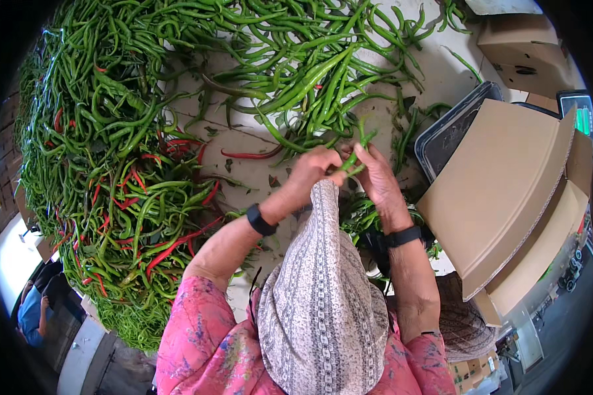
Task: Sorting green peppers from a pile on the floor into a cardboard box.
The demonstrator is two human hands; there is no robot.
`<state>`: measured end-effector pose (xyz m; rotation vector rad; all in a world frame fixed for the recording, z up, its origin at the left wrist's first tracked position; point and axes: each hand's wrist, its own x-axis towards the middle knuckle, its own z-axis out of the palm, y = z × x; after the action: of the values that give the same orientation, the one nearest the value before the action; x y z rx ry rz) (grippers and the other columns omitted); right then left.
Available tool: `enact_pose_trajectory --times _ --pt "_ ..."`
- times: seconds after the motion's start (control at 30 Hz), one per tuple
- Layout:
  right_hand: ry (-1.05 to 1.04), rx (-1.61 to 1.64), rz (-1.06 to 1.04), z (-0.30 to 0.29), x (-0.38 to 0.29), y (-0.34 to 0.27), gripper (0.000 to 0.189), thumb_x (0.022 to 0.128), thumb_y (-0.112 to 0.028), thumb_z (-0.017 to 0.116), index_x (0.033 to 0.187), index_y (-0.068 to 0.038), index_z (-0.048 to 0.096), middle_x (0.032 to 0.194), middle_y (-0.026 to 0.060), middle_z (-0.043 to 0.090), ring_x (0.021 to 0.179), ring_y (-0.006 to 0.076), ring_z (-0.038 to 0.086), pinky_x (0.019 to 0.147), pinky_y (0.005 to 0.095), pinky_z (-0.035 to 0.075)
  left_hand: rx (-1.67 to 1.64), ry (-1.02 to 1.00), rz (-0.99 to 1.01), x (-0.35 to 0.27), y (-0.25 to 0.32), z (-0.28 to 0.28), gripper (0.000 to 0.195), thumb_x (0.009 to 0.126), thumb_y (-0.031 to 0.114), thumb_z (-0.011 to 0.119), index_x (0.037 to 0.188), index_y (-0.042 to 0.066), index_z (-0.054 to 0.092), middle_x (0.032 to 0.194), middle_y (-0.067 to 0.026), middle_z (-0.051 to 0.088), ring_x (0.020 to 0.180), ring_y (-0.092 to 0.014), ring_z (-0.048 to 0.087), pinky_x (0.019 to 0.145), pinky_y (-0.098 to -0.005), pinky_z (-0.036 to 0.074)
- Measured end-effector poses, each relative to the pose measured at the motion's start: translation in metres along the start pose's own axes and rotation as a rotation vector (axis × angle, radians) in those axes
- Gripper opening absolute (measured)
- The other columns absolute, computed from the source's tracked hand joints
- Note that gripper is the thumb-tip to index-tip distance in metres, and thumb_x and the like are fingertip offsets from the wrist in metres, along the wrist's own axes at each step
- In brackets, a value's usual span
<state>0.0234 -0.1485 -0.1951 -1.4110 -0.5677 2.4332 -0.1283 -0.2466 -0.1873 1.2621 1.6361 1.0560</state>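
Long green chili peppers are in both hands, just above the peak of the patterned hat. My left hand [318, 167] has its fingers closed on the lower end of the green chili peppers [351, 160], partly behind the hat's brim. My right hand [375, 173] holds their upper part between thumb and fingers. A loose row of green chili peppers [321, 89] lies on the pale surface beyond the hands. One red chili pepper [252, 155] lies left of my left hand. More green peppers with leaves [360, 212] are below my right hand.
A large heap of green chili peppers [123, 118] with red ones mixed in fills the left. At the right stand an open cardboard box [494, 187], a dark plastic crate [454, 128] and another carton [529, 54]. A person in blue [32, 316] is at the far lower left.
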Motion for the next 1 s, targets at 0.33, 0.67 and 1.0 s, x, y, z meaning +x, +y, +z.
enact_pose_trajectory --times 0.33,0.67,1.0 --pt "0.138 0.002 -0.17 -0.022 0.001 -0.013 0.017 0.093 -0.022 0.06 0.099 -0.008 0.053 0.077 0.0001 0.052 0.064 0.0088 0.047 0.06 0.0262 0.04 0.643 0.337 -0.05 0.075 -0.036 -0.016 0.027 0.079 0.017 0.071 0.095 0.001 0.057 0.085 -0.0184 0.058 0.078 -0.039 0.059 0.069 -0.0464 0.047" --pt "0.162 0.048 -0.087 -0.016 -0.016 -0.003 0.038 0.089 -0.033 0.068 0.114 -0.008 0.055 0.085 0.0001 0.057 0.069 0.0113 0.052 0.062 0.0257 0.041 -0.001 0.161 -0.351 0.03 -0.001 0.012 0.026 0.082 0.013 0.065 0.102 0.004 0.051 0.084 -0.021 0.063 0.066 -0.04 0.062 0.06 -0.042 0.05" --pt "-0.04 0.301 -0.123 -0.04 -0.007 -0.015 0.017 0.082 -0.01 0.069 0.094 -0.006 0.058 0.075 -0.0002 0.052 0.065 0.0124 0.048 0.064 0.0306 0.041 0.551 0.314 0.086 0.082 -0.023 -0.011 0.026 0.076 0.01 0.068 0.101 0.004 0.061 0.094 -0.015 0.057 0.087 -0.036 0.055 0.076 -0.044 0.046"
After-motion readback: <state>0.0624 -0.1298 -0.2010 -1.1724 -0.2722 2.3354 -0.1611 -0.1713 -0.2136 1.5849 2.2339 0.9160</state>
